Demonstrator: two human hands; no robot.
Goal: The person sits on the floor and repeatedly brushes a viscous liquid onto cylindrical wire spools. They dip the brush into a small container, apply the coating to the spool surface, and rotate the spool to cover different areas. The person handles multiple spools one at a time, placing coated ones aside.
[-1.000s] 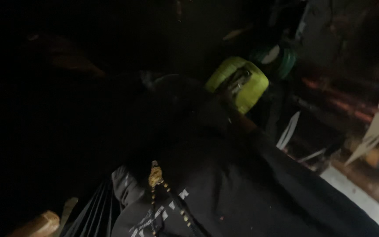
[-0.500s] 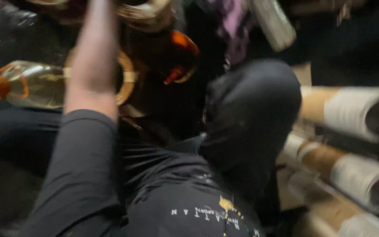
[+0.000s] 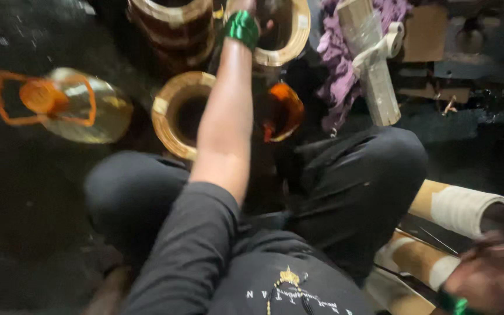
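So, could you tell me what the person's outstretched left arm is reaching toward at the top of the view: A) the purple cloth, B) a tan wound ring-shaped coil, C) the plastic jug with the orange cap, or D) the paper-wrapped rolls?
B: the left hand, with a green band at the wrist, is at the tan ring-shaped coil, well away from the jug.

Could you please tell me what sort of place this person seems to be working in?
Probably a small repair or winding workshop, worked at floor level. Tan ring-shaped coils stand on the dark, grimy floor, paper-wrapped rolls lie beside the seated person, and a plastic jug of yellowish liquid stands nearby.
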